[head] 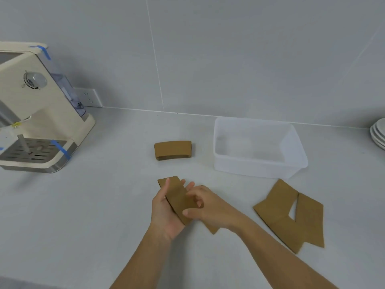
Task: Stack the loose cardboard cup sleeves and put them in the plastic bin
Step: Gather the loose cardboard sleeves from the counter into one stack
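My left hand (164,213) holds a flat brown cardboard sleeve (177,197) at the middle of the counter. My right hand (206,205) rests on the same sleeve from the right, fingers curled against it. Under my right wrist another sleeve's corner (212,228) pokes out on the counter. A small neat stack of sleeves (173,150) lies farther back. To the right, overlapping loose sleeves (291,215) lie flat. The clear plastic bin (291,163) stands behind them with nothing visible inside.
A cream coffee machine (37,113) with blue tape strips occupies the left of the counter. White plates (378,134) are stacked at the far right edge. A wall socket (90,98) sits behind the machine on the grey tiled wall.
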A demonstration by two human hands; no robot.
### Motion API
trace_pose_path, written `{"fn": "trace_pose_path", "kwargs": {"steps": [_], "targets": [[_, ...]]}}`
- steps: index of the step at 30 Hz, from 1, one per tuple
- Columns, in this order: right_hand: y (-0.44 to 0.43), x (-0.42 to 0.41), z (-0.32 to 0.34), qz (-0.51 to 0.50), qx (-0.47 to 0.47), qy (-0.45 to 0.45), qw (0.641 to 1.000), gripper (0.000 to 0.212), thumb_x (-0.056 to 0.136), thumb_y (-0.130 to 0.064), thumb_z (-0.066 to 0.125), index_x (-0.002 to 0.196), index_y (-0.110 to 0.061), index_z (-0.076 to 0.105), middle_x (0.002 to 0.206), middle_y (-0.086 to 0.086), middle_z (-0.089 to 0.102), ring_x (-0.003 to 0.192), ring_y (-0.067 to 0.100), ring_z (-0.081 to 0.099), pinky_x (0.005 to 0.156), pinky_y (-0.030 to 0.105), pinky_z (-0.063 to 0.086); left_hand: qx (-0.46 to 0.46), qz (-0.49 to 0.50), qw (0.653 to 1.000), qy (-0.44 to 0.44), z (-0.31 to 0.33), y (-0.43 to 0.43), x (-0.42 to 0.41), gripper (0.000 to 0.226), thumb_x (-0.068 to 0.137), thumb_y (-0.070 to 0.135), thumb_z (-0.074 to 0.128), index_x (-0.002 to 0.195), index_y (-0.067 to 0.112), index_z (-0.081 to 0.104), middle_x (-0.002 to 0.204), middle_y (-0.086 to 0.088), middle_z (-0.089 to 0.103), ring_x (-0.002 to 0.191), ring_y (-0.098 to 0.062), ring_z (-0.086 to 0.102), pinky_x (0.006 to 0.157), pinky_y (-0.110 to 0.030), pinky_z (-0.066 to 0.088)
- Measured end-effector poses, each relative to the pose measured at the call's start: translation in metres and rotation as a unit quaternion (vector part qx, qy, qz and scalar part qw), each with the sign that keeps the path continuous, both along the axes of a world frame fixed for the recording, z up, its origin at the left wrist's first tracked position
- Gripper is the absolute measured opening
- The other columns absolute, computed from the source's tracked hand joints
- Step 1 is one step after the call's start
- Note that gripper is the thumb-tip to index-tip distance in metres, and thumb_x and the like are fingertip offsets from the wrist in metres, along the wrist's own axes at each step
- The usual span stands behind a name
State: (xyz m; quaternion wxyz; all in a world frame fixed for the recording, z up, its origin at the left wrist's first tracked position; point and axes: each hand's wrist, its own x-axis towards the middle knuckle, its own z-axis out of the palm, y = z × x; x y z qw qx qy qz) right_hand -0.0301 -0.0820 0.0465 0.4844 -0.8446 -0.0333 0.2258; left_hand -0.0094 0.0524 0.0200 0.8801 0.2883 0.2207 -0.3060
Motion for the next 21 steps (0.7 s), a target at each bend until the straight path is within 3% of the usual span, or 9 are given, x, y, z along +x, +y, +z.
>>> {"fn": "trace_pose_path", "kwargs": {"steps": [2, 6, 10, 13, 16, 18, 21], "targets": [[-0.005, 0.003, 0.0, -0.031, -0.026, -0.028, 0.999, 0.035, 0.078, -0.035, 0.058, 0.109, -0.018, 0.057, 0.109, -0.002, 0.056, 0.091, 0.01, 0.055, 0.087, 0.035, 0.048, -0.008, 0.019, 1.0, -0.007, -0.003, 0.007, 0.002, 0.066, 0.071, 0.048, 0.065, 0.123, 0.009, 0.057, 0.122, -0.016, 0.065, 0.11, -0.032, 0.062, 0.084, -0.049, 0.052], [-0.015, -0.002, -0.021, -0.111, -0.266, -0.076, 0.954, 0.065, 0.081, -0.05, 0.05, 0.135, -0.019, 0.033, 0.138, 0.004, 0.042, 0.126, 0.024, 0.037, 0.102, 0.04, 0.029, -0.025, 0.061, 0.998, -0.008, -0.007, 0.021, 0.006, 0.065, 0.066, 0.044, 0.068, 0.121, 0.009, 0.058, 0.118, -0.017, 0.067, 0.106, -0.03, 0.065, 0.083, -0.05, 0.052], [-0.01, -0.021, -0.047, -0.129, -0.349, -0.077, 0.925, 0.087, 0.077, -0.065, 0.044, 0.144, -0.018, 0.013, 0.147, 0.006, 0.03, 0.134, 0.026, 0.027, 0.107, 0.041, 0.025, -0.027, 0.072, 0.997, -0.01, -0.009, 0.026, 0.006, 0.065, 0.066, 0.044, 0.068, 0.12, 0.009, 0.059, 0.117, -0.015, 0.067, 0.107, -0.028, 0.065, 0.087, -0.05, 0.051], [0.003, -0.037, -0.06, -0.111, -0.405, -0.134, 0.897, 0.079, 0.078, -0.061, 0.047, 0.138, -0.013, 0.028, 0.138, 0.009, 0.042, 0.127, 0.026, 0.039, 0.1, 0.039, 0.033, -0.022, 0.073, 0.997, -0.01, -0.01, 0.026, 0.005, 0.061, 0.069, 0.043, 0.067, 0.119, 0.009, 0.06, 0.117, -0.015, 0.067, 0.109, -0.027, 0.063, 0.087, -0.048, 0.051], [0.008, -0.045, -0.059, -0.118, -0.433, -0.215, 0.867, 0.06, 0.068, -0.052, 0.068, 0.108, -0.008, 0.061, 0.102, 0.01, 0.068, 0.092, 0.026, 0.064, 0.074, 0.038, 0.052, -0.017, 0.07, 0.997, -0.007, -0.011, 0.024, 0.004, 0.058, 0.072, 0.043, 0.066, 0.118, 0.009, 0.06, 0.116, -0.015, 0.068, 0.11, -0.027, 0.063, 0.086, -0.048, 0.051], [0.007, -0.045, -0.057, -0.12, -0.444, -0.25, 0.852, 0.053, 0.063, -0.048, 0.074, 0.098, -0.009, 0.066, 0.088, 0.007, 0.07, 0.077, 0.023, 0.066, 0.064, 0.034, 0.053, -0.014, 0.071, 0.997, -0.004, -0.012, 0.023, 0.004, 0.056, 0.074, 0.043, 0.065, 0.118, 0.009, 0.06, 0.115, -0.015, 0.068, 0.109, -0.028, 0.063, 0.087, -0.048, 0.05], [-0.002, -0.041, -0.054, -0.08, -0.43, -0.216, 0.873, 0.042, 0.08, -0.043, 0.058, 0.105, -0.008, 0.057, 0.103, 0.009, 0.064, 0.091, 0.026, 0.059, 0.077, 0.037, 0.046, -0.011, 0.069, 0.998, -0.001, -0.013, 0.02, 0.003, 0.055, 0.075, 0.043, 0.064, 0.118, 0.009, 0.06, 0.113, -0.015, 0.069, 0.105, -0.028, 0.066, 0.09, -0.048, 0.05]]}}
